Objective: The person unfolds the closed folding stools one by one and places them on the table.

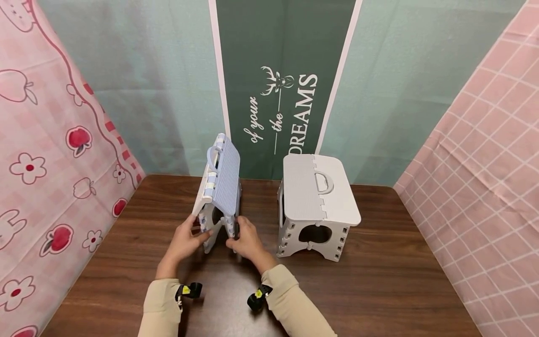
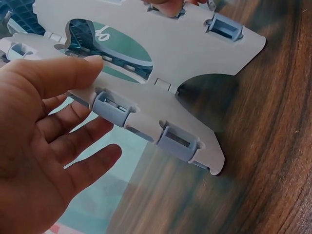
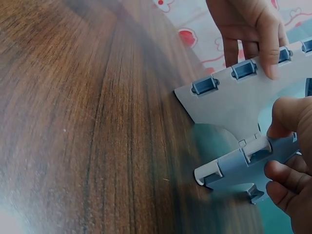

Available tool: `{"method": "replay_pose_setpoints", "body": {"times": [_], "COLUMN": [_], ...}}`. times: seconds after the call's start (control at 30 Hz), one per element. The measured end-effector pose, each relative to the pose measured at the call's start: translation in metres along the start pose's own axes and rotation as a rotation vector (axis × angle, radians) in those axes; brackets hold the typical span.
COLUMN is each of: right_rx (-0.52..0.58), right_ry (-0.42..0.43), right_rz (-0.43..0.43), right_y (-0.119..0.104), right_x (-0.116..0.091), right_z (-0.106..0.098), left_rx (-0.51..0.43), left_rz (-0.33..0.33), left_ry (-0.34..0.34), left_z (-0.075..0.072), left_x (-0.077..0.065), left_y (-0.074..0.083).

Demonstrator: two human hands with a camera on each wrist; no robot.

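A blue-and-white folding step stool (image 1: 228, 174) stands partly folded on the table, its two top halves sloping down from a raised middle ridge with a loop handle (image 1: 212, 158). My left hand (image 1: 184, 239) holds the left edge of its near leg panel; in the left wrist view the thumb lies on the white panel (image 2: 195, 44) and the fingers are behind the edge. My right hand (image 1: 249, 239) pinches the opposite edge of that panel, seen close in the right wrist view (image 3: 297, 119). The panel bends at its middle hinge (image 2: 163, 85).
To the right stands an unfolded light grey folding stool (image 1: 300, 187) with its flat top and handle. Both stools are on a brown wooden table (image 1: 379, 281). Behind the table hangs a green cloth (image 1: 286, 42) with lettering; pink patterned cloths (image 1: 484, 131) flank both sides.
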State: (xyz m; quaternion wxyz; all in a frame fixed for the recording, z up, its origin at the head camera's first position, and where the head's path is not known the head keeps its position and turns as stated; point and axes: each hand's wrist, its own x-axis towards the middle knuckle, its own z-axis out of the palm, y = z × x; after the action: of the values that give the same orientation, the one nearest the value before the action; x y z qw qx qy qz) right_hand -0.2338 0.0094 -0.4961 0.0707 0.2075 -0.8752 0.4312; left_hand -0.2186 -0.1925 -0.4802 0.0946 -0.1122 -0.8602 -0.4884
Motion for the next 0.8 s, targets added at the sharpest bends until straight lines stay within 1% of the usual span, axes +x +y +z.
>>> {"method": "replay_pose_setpoints", "body": {"times": [0.13, 0.37, 0.63, 0.8], "right_rx": [0.002, 0.000, -0.005, 0.006], "right_ry": [0.002, -0.007, 0.010, 0.012], "right_rz": [0.008, -0.007, -0.025, -0.020], "right_y": [0.001, 0.005, 0.006, 0.007], "right_x": [-0.001, 0.000, -0.001, -0.002], "right_z": [0.000, -0.001, -0.002, -0.004], "left_rx": [0.004, -0.036, -0.034, -0.040], "left_rz": [0.003, -0.036, -0.030, -0.043], "left_ry": [-0.007, -0.021, -0.020, -0.023], "left_z": [-0.003, -0.007, -0.011, -0.013], "left_x": [0.000, -0.003, -0.005, -0.006], "left_y": [-0.001, -0.003, -0.005, -0.006]}}
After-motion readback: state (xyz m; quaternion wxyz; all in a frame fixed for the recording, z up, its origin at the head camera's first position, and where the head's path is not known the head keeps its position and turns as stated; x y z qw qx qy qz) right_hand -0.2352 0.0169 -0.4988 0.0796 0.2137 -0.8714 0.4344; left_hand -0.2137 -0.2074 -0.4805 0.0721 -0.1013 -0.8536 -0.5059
